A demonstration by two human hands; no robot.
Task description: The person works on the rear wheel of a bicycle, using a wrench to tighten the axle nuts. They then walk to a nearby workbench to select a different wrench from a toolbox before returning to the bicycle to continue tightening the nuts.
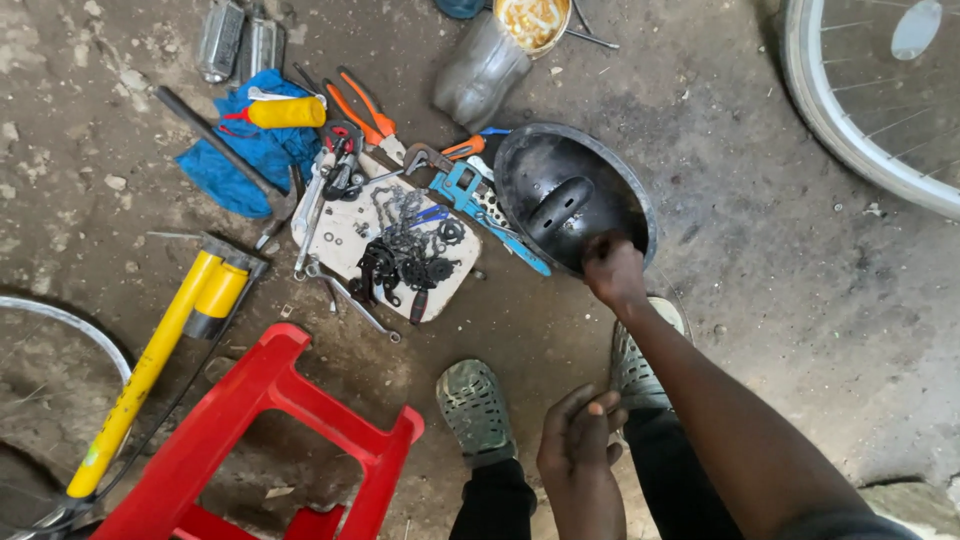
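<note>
Floor: rough, stained concrete floor [780, 300] strewn with grit and small stones; everything lies directly on it.
Feet: two grey-green perforated clogs [476, 410] stand at the bottom, close under the hands.
Left hand: the left hand [578, 440] hangs near the knees, fingers [600, 405] curled loosely inward; nothing can be seen in them.
Right hand: the right hand [612, 270] reaches forward, fingers closed on the near rim of the black dish [570, 195], a greasy round pan with a raised slotted hump in its middle.
Red stool: a red plastic stool [270, 440] stands at lower left, well apart from both hands.
Pump: a yellow floor pump [160, 350] lies slanted beside the stool.
Parts board: a pale board [380, 240] just left of the dish carries a chain, sprockets and spanners.
Blue tool: a blue tool [480, 205] lies between board and dish, touching the dish's left edge.
Farther: orange-handled pliers [365, 110], blue cloth [245, 150], crumpled plastic bottle [480, 70].
Wheels: a bicycle wheel [870, 110] at top right, another rim [60, 320] at left.
</note>
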